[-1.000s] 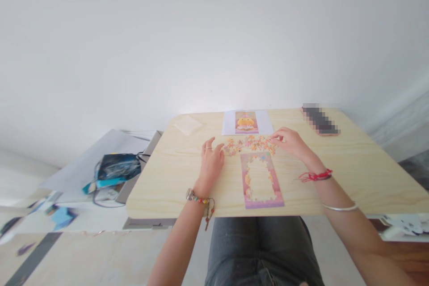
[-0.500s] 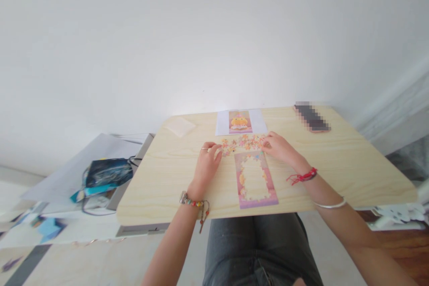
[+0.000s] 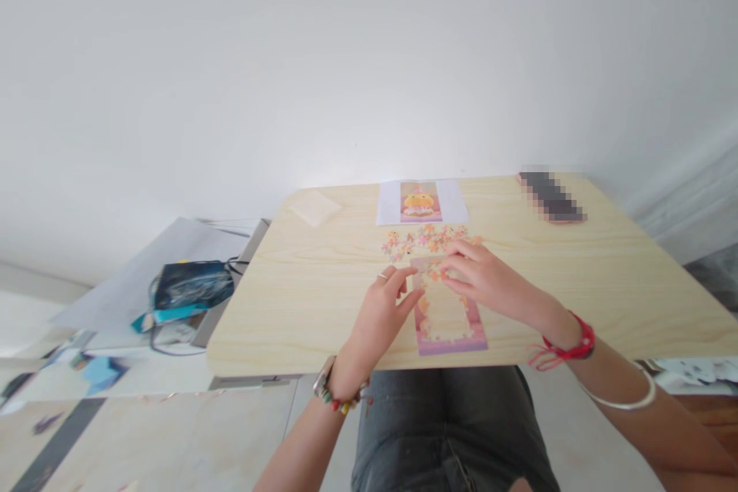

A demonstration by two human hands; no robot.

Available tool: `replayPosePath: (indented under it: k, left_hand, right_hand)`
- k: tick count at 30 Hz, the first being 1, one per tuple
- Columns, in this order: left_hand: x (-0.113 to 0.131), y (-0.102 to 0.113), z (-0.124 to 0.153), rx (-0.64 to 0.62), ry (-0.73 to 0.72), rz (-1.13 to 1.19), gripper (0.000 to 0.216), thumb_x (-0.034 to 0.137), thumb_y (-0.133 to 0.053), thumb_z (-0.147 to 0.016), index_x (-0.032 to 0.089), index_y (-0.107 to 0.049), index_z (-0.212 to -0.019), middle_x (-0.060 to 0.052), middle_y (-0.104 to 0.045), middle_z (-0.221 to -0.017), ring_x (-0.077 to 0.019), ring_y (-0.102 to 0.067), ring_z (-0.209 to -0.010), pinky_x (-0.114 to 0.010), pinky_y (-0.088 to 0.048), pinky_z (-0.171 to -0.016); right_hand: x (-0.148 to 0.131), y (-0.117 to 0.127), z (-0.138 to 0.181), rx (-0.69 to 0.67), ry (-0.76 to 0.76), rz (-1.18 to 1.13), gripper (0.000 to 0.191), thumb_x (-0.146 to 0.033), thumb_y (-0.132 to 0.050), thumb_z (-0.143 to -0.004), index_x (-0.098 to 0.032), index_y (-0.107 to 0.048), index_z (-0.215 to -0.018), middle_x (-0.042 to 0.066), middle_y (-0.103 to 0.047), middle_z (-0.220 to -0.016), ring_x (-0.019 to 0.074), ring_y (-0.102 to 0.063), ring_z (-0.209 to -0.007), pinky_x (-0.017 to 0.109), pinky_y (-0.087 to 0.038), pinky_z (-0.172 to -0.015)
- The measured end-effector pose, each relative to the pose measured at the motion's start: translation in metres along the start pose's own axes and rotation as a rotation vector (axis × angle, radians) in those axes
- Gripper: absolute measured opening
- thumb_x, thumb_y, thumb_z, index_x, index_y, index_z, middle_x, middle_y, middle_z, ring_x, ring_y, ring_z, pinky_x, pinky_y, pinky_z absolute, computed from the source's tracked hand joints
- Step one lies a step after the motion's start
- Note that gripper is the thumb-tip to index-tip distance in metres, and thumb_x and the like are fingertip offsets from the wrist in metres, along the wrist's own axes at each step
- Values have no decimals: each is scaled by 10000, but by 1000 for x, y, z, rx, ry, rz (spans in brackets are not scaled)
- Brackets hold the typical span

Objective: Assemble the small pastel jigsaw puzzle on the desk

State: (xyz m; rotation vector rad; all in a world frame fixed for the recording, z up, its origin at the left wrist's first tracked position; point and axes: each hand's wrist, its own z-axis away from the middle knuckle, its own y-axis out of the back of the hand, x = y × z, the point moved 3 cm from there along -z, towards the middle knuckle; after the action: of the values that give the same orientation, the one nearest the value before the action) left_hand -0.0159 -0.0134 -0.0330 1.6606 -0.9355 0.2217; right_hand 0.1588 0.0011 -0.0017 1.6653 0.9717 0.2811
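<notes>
The partly assembled jigsaw puzzle (image 3: 453, 348) lies near the table's front edge, its pink and purple border joined around a bare middle. My right hand (image 3: 493, 277) is over its upper right part, thumb and fingertips pinched on a small orange puzzle piece (image 3: 437, 275). At the puzzle's left side is my left hand (image 3: 380, 315), thumb and fingers apart and nothing seen between them. Loose puzzle pieces (image 3: 427, 237) are spread just beyond the puzzle. Behind them a white sheet (image 3: 453, 204) carries a printed picture (image 3: 420, 202) of a yellow figure.
A blurred-out phone (image 3: 550, 196) rests at the table's back right. At the back left lies a pale flat packet (image 3: 314, 207). Left of the table are a dark bag (image 3: 193, 284) and papers. The wall (image 3: 357, 61) stands close behind the wooden table (image 3: 277, 307).
Both hands have come back from the loose pieces to the puzzle. My right hand has brought an orange piece over its upper part. The view has shifted slightly.
</notes>
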Motion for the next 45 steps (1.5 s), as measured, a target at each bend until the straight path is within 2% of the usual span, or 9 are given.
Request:
replayPosePath:
  k: [4, 8, 15, 19, 24, 28, 32, 39, 45]
  left_hand:
    - [10, -12, 7, 27, -24, 56, 152, 203, -521, -789, 190, -561, -935, 20, -477, -694, -98, -487, -624, -218, -411, -603]
    - [7, -20, 12, 23, -6, 16, 110, 212, -510, -796, 182, -570, -883, 0, -496, -730, -112, -512, -667, -230, -423, -628]
    - [-31, -5, -7, -74, 194, -302, 189, 171, -503, -790, 151, -568, -966, -42, -533, -810, -155, -542, -731, -273, -433, -687]
    - [-47, 5, -30, -142, 208, -428, 209, 192, -481, -806, 150, -564, -993, -61, -545, -882, -162, -550, -785, -260, -427, -696]
    - [-47, -3, -44, -254, 173, -522, 200, 235, -410, -840, 168, -569, -941, -71, -539, -939, -162, -550, -827, -246, -420, -668]
    - [-45, -7, -44, -280, 167, -521, 222, 249, -370, -852, 156, -566, -897, -80, -543, -927, -166, -548, -835, -250, -417, -680]
    - [-48, -8, -41, -274, 164, -450, 187, 266, -432, -817, 142, -569, -846, -83, -560, -878, -176, -549, -812, -269, -418, -712]
    - [-53, -1, -33, -162, 206, -245, 97, 229, -532, -743, 156, -559, -685, -21, -542, -684, -145, -507, -695, -267, -387, -667]
    - [-43, 6, -25, 0, 383, 420, 249, 392, -557, -712, 148, -551, -664, 74, -330, -500, -71, -311, -478, -209, -262, -478]
  right_hand:
    - [-15, -6, 4, 0, 62, 59, 130, -208, -453, -835, -149, -568, -834, 79, -526, -879, 172, -514, -810, 324, -415, -765]
    - [-13, -15, 7, -23, 78, 77, 124, -211, -468, -827, -138, -568, -830, 79, -525, -872, 169, -512, -794, 312, -419, -749]
    - [42, -21, -12, -44, -71, 128, 145, -229, -457, -833, -160, -573, -782, 64, -509, -833, 169, -514, -770, 306, -413, -710]
    - [74, -27, -25, -97, -193, 161, 200, -237, -439, -843, -152, -570, -718, 56, -490, -791, 145, -505, -703, 270, -398, -660]
    - [84, -32, -27, -169, -246, 184, 161, -205, -468, -822, -154, -587, -725, 52, -493, -795, 146, -511, -726, 256, -387, -670]
    - [79, -27, -23, -115, -274, 164, 111, -188, -482, -805, -146, -584, -802, 66, -496, -878, 149, -519, -755, 262, -401, -704]
    - [59, -26, -22, -43, -229, 58, 127, -157, -470, -806, -141, -583, -863, 74, -495, -915, 159, -518, -823, 281, -403, -763]
    - [14, -56, -30, -62, -110, -160, 128, -132, -500, -784, -157, -623, -759, 63, -519, -848, 162, -520, -804, 301, -415, -726]
    - [8, -53, -33, 129, -226, -316, 107, -155, -536, -755, -173, -641, -758, 40, -555, -793, 134, -522, -692, 287, -422, -657]
